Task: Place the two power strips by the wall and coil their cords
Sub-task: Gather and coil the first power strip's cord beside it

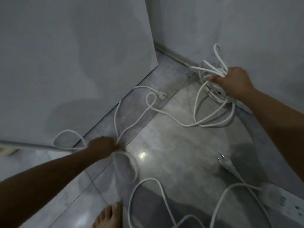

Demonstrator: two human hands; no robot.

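On grey floor tiles (172,137), white cords (164,111) sprawl by walls (65,55).

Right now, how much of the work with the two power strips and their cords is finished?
Roughly half. The right hand holds a bundle of coiled cord by the wall. The left hand grips the loose cord, whose plug lies on the floor. The second power strip, its cord uncoiled, remains away from the wall.
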